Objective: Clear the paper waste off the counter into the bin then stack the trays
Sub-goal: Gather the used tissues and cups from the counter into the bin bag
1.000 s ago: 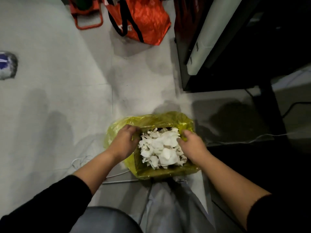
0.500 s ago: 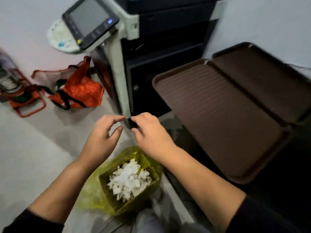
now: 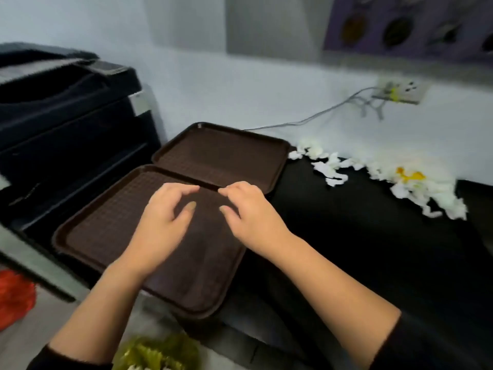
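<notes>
Two brown trays counted on the black counter [image 3: 360,236], near tray [image 3: 106,236] and far tray [image 3: 226,156] edge to edge, two bare hands seen, left hand [image 3: 165,217], right hand [image 3: 250,214], one yellow-lined bin [image 3: 160,353], one printer [image 3: 66,116], one wall socket [image 3: 400,90], scattered paper scraps [image 3: 386,177] too blurred to be counted.

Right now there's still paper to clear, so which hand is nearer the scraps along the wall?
Right hand, left of the paper scraps; left hand farther left.

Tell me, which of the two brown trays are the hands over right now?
The near tray, the one closest to the person. Both the left hand and the right hand hover above it; the far tray by the wall has nothing over it.
</notes>
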